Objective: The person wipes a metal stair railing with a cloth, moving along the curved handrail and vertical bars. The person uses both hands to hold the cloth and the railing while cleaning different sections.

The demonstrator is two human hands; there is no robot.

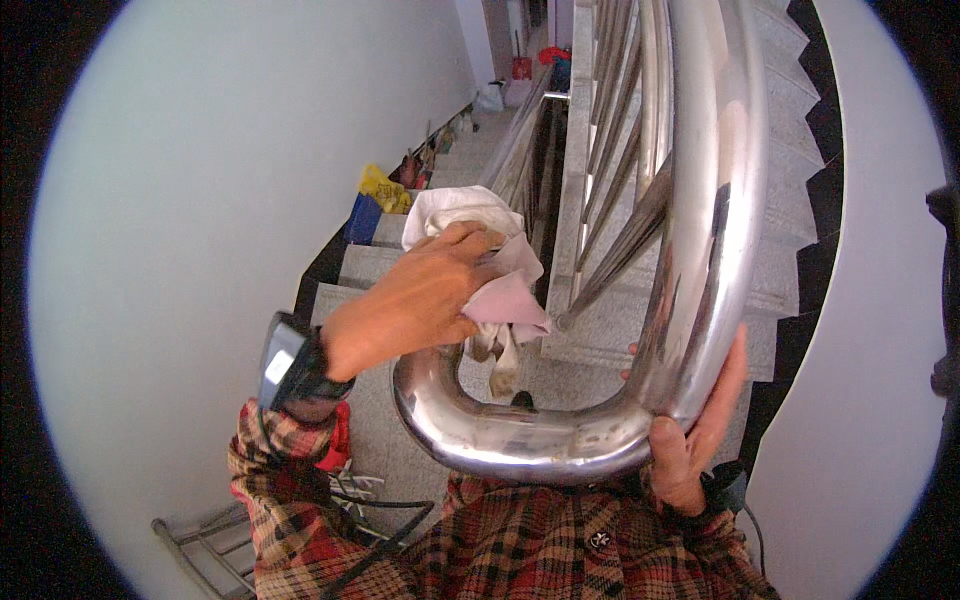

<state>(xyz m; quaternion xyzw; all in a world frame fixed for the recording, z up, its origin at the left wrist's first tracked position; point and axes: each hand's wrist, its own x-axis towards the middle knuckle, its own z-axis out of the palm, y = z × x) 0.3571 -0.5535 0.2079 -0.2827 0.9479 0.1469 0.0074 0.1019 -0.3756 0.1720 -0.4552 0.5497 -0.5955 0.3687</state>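
A thick stainless steel handrail [547,446] curves in a U before me at a staircase turn. My left hand [420,296] grips a bunched white and pink cloth [510,292] over the left arm of the bend; the cloth hides the rail's top there, and a loose end hangs inside the curve. On the right, my right hand [694,450] is wrapped around the outer side of the rail, the thumb at the lower bend and fingertips showing on the inner side. Both wrists wear dark straps with devices.
Stone stairs [360,262] descend on the left and more steps [780,225] line the right. A yellow bag [384,189] and a blue container [364,219] stand by the left wall. Metal balusters [619,232] slant beside the rail. A metal rack [214,544] sits at lower left.
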